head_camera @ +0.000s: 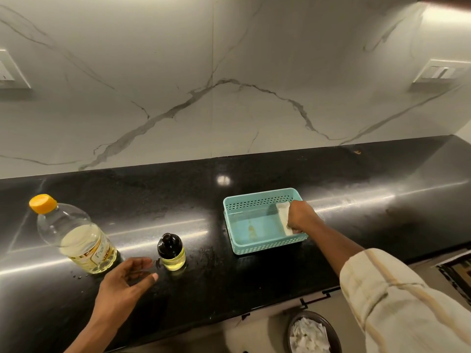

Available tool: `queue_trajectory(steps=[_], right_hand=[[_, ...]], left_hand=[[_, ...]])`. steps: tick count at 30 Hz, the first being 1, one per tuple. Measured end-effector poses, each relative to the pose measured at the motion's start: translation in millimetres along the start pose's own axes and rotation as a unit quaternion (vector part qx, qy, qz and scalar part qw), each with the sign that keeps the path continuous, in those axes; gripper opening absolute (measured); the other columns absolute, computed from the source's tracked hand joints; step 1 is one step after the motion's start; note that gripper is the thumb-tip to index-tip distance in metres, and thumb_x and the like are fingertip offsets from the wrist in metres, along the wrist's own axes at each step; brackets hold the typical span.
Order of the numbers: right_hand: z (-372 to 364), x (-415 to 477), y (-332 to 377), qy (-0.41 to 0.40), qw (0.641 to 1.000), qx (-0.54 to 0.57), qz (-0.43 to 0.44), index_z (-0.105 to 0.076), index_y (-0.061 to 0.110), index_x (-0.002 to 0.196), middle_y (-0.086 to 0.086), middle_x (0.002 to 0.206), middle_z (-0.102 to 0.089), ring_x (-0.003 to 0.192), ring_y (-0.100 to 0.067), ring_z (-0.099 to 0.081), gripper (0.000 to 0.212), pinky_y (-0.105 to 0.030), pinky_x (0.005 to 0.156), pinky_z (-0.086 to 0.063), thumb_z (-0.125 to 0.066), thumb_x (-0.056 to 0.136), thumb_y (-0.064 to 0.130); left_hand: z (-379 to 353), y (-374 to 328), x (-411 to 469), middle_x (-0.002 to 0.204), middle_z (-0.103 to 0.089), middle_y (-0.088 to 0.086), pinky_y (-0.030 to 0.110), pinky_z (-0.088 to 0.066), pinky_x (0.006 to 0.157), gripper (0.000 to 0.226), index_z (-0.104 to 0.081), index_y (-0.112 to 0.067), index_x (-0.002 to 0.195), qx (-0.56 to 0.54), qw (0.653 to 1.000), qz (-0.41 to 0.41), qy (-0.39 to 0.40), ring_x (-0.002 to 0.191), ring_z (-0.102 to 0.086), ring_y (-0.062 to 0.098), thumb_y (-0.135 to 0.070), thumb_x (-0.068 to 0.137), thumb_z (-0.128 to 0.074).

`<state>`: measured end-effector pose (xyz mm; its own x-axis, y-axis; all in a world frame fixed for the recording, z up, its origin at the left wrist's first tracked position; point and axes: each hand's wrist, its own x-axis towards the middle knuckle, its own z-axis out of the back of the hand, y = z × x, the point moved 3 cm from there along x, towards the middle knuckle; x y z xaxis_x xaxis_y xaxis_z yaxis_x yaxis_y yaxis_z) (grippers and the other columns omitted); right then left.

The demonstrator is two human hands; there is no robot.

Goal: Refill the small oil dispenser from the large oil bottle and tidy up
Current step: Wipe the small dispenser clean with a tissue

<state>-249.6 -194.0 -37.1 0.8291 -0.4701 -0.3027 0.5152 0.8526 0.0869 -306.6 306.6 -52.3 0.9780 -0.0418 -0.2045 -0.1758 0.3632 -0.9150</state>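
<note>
- Left hand (pixel 127 278) relaxed, holding nothing, just left of capped dispenser (pixel 171 252) on tabletop (pixel 178 194).
- Oil bottle (pixel 76 238) just behind that hand.
- Right hand (pixel 300 216) well apart, inside basket (pixel 267 247), gripping tissue (pixel 284 212).

**Home kitchen**

Black polished stone countertop (pixel 153 200) runs across mid-frame, with a white marble-look wall (pixel 178 59) behind it. Switch plates sit on that wall at the left edge (pixel 10 72) and upper right (pixel 439 73). Warm light strip (pixel 446 11) in the top right corner. Cooking oil bottle (pixel 74 235) stands on the counter, lower left. Cabinet handle (pixel 304 303) below the counter edge, and a bin (pixel 327 322) of crumpled paper at bottom.
</note>
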Motion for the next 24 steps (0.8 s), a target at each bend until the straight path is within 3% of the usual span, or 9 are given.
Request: queue_trajectory(steps=[3, 7, 9, 12, 16, 20, 24], right_hand=[[3.9, -2.3, -0.8, 0.025, 0.999, 0.022, -0.017, -0.074, 0.004, 0.113, -0.012, 0.097, -0.077, 0.069, -0.02, -0.077, 0.038, -0.033, 0.059, -0.066, -0.09, 0.08, 0.014], [23.6, -8.1, -2.4, 0.009, 0.999, 0.042, -0.015, -0.075, 0.004, 0.109, -0.011, 0.095, -0.077, 0.061, -0.02, -0.076, 0.028, -0.04, 0.061, -0.068, -0.08, 0.082, 0.012], [44.7, -16.4, -3.6, -0.023, 0.998, 0.052, -0.01, -0.076, 0.005, 0.101, -0.007, 0.083, -0.076, 0.063, -0.02, -0.076, 0.019, -0.04, 0.064, -0.067, -0.074, 0.085, 0.017], [79.1, -38.7, 5.7, -0.095, 0.988, 0.125, 0.016, -0.075, 0.009, 0.082, -0.003, 0.068, -0.072, 0.062, -0.017, -0.072, 0.018, -0.03, 0.052, -0.056, -0.071, 0.093, 0.023], [109.9, -84.0, 38.6, -0.21, 0.945, 0.241, 0.076, -0.072, 0.01, 0.077, -0.001, 0.071, -0.069, 0.063, -0.013, -0.062, 0.02, -0.026, 0.055, -0.042, -0.071, 0.094, 0.022], [92.4, -118.2, 79.0, -0.193, 0.901, 0.367, 0.123, -0.068, 0.014, 0.072, -0.003, 0.074, -0.072, 0.07, -0.023, -0.068, 0.019, -0.035, 0.064, -0.051, -0.074, 0.09, 0.014], [41.8, -138.5, 121.4, -0.113, 0.881, 0.431, 0.157, -0.068, 0.015, 0.071, -0.002, 0.072, -0.072, 0.068, -0.019, -0.068, 0.021, -0.038, 0.063, -0.054, -0.075, 0.09, 0.008]], left_hand=[[-3.5, -0.9, 2.0, 0.104, -0.083, -0.001, 0.037, -0.059, 0.091, 0.034, -0.078, -0.02, 0.11, -0.005, 1.0, 0.001, 0.004, 0.103, -0.078, 0.02, -0.005, 0.082, -0.09], [-4.6, -4.2, 6.0, 0.103, -0.083, -0.004, 0.041, -0.06, 0.096, 0.034, -0.077, -0.022, 0.11, -0.013, 1.0, 0.004, 0.008, 0.105, -0.077, 0.019, -0.006, 0.083, -0.09], [-5.1, -6.6, 8.2, 0.104, -0.082, -0.006, 0.046, -0.06, 0.099, 0.034, -0.077, -0.023, 0.111, -0.017, 1.0, 0.003, 0.013, 0.105, -0.077, 0.017, -0.006, 0.084, -0.089], [-2.3, -10.4, 8.6, 0.111, -0.08, -0.004, 0.044, -0.061, 0.102, 0.034, -0.075, -0.025, 0.115, -0.015, 1.0, 0.002, 0.015, 0.107, -0.076, 0.012, -0.009, 0.087, -0.087], [0.9, -18.2, 12.7, 0.119, -0.075, -0.005, 0.042, -0.061, 0.103, 0.035, -0.072, -0.02, 0.122, -0.003, 1.0, -0.011, -0.004, 0.111, -0.073, 0.012, 0.001, 0.094, -0.075], [1.9, -32.9, 17.4, 0.115, -0.073, -0.005, 0.021, -0.06, 0.08, 0.039, -0.07, -0.021, 0.123, 0.014, 0.999, -0.034, -0.019, 0.106, -0.072, 0.014, 0.006, 0.095, -0.066], [7.6, -46.2, 20.9, 0.112, -0.073, -0.007, 0.016, -0.058, 0.072, 0.036, -0.071, -0.022, 0.119, 0.01, 0.997, -0.059, -0.042, 0.1, -0.071, 0.01, 0.005, 0.096, -0.065]])
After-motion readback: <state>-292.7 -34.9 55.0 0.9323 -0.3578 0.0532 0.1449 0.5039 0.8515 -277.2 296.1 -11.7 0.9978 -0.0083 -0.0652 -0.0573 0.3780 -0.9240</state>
